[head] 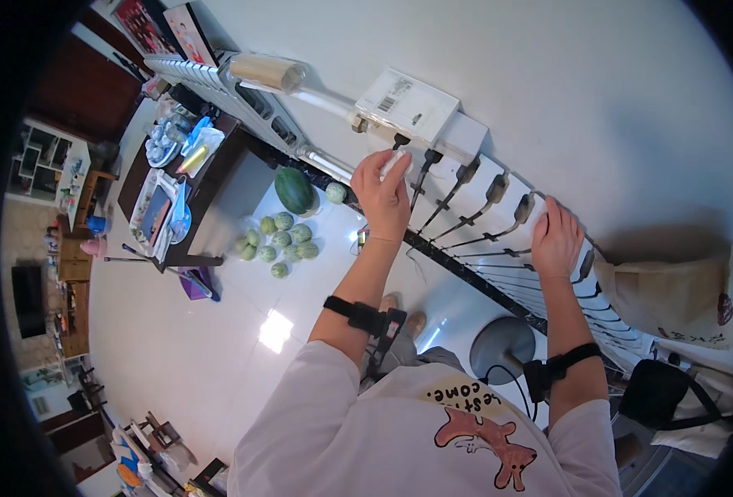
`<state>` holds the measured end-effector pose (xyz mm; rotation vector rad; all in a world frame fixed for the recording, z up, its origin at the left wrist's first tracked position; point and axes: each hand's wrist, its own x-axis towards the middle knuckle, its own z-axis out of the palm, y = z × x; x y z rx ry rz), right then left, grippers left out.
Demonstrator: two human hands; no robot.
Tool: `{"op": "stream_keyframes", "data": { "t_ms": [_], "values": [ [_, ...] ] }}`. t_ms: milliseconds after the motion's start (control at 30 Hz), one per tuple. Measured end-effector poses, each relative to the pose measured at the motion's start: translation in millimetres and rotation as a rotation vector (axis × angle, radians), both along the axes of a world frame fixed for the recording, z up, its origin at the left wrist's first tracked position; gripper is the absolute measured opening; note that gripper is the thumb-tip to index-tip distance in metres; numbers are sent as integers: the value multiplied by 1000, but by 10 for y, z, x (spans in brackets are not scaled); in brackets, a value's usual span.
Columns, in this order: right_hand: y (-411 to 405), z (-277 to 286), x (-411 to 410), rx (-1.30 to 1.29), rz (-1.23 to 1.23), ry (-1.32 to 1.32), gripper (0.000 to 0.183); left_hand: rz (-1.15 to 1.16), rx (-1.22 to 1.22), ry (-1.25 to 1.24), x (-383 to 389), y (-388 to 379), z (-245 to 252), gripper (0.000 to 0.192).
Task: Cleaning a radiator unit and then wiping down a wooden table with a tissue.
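My left hand (381,197) pinches a small white wad (397,168), perhaps tissue or cloth, between thumb and fingers. It is raised just in front of the white radiator (447,177), below a white cardboard box (411,102) with a printed code. My right hand (556,242) lies on the radiator's top edge farther right, fingers extended and apparently holding nothing. Between the hands run the radiator's columns with dark gaps. A smaller white box (466,135) sits beside the first one.
A paper bag (671,292) stands at right on the radiator. Below are a round grey stool (503,348), a watermelon (294,191) and several small striped melons (282,238) on the floor. A dark table (201,239) bears a tray (145,199). A pipe (323,104) runs along the wall.
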<state>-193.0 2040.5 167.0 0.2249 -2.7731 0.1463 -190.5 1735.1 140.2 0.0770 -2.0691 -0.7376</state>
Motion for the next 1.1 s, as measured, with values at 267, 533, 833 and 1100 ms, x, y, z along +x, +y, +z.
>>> {"op": "stream_keyframes", "data": {
  "t_ms": [267, 533, 833, 1100],
  "values": [
    [11, 8, 20, 27, 7, -35, 39, -170, 62, -258, -17, 340, -231, 63],
    [14, -6, 22, 39, 6, -16, 40, -293, -168, -269, -25, -46, -75, 57],
    [11, -20, 19, 18, -9, 3, 40, -425, -99, -113, -125, -171, 85, 42],
    [-16, -1, 61, 27, -30, -11, 40, -593, -148, -96, -208, 194, 186, 36]
  ]
}}
